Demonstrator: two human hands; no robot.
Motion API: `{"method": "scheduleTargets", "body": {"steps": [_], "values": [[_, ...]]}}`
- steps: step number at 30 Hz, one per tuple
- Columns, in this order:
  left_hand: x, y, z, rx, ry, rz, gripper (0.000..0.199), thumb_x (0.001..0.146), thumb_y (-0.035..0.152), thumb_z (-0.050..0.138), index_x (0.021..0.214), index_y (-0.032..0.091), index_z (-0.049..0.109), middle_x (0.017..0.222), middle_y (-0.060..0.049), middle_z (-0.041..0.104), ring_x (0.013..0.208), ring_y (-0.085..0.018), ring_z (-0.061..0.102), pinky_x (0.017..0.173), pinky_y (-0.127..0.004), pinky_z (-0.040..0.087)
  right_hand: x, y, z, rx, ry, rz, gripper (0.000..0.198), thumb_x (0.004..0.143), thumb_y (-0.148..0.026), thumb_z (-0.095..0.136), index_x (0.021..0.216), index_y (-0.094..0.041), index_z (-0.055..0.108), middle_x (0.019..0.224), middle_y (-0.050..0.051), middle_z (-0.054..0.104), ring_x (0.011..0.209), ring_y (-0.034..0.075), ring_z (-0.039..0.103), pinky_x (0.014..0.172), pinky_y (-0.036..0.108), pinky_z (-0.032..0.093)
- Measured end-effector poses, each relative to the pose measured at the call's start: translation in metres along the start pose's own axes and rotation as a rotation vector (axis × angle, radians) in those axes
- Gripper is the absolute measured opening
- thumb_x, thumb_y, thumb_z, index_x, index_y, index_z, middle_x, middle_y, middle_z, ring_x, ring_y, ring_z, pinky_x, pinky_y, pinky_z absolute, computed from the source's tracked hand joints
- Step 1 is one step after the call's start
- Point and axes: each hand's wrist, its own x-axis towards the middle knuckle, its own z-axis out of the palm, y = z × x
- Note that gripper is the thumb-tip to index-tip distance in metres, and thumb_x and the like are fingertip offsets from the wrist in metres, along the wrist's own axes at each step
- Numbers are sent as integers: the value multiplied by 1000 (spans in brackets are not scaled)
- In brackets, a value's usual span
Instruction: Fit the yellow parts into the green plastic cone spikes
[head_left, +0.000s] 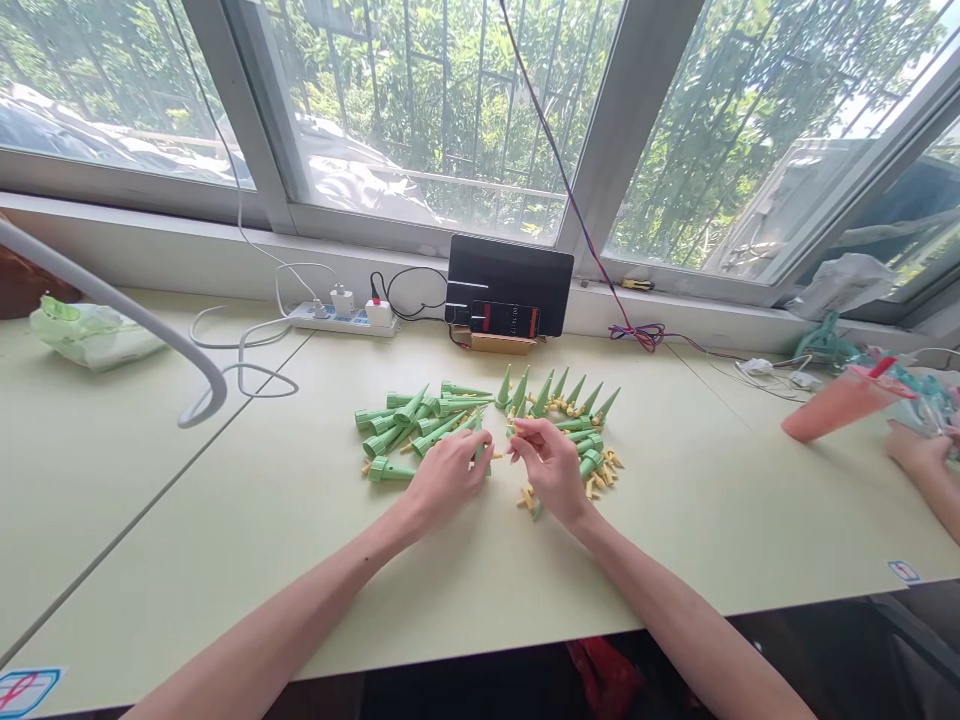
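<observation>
My left hand (451, 468) is closed around a green plastic plant-watering spike, its cone pointing up between thumb and fingers. A small yellow tip shows beside it. My right hand (551, 465) pinches a small green and yellow piece, mostly covered by the fingertips; I cannot make out its exact kind. The two hands face each other, slightly apart, just above the table. Left of them lies a heap of green spikes (390, 470). Behind the right hand several spikes stand upright (540, 397) in a curved row, with yellow valve pieces (600, 480) lying around more spikes.
A phone (504, 319) leans on a black tablet (525, 275) by the window. A power strip (345, 318) with cables and a white curved tube (135, 310) are at left. A pink drink cup (836, 400) tilts at right, near another person's hand (919, 450).
</observation>
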Motion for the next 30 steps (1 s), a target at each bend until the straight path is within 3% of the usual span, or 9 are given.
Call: {"method": "scheduleTargets", "body": {"steps": [11, 20, 30], "values": [[2, 0, -2, -49, 57, -2, 24, 98, 28, 37, 96, 21, 61, 86, -3, 58, 68, -16, 56, 64, -27, 41, 1, -1, -1, -62, 8, 9, 16, 95, -33, 53, 96, -19, 63, 69, 0, 59, 56, 13, 57, 53, 27, 50], [3, 1, -3, -102, 147, 0, 24, 100, 26, 35, 100, 21, 59, 90, -4, 58, 67, -15, 53, 66, -27, 41, 1, 0, -3, -173, -15, 45, 23, 99, -35, 46, 90, -19, 60, 57, -4, 53, 50, 11, 51, 54, 25, 44], [2, 0, -2, -131, 144, 26, 23, 100, 27, 36, 100, 21, 58, 91, -4, 58, 67, -15, 53, 65, -27, 41, 1, -1, -1, -188, -64, 24, 25, 99, -37, 46, 91, -19, 61, 65, -2, 55, 53, 12, 53, 55, 26, 46]]}}
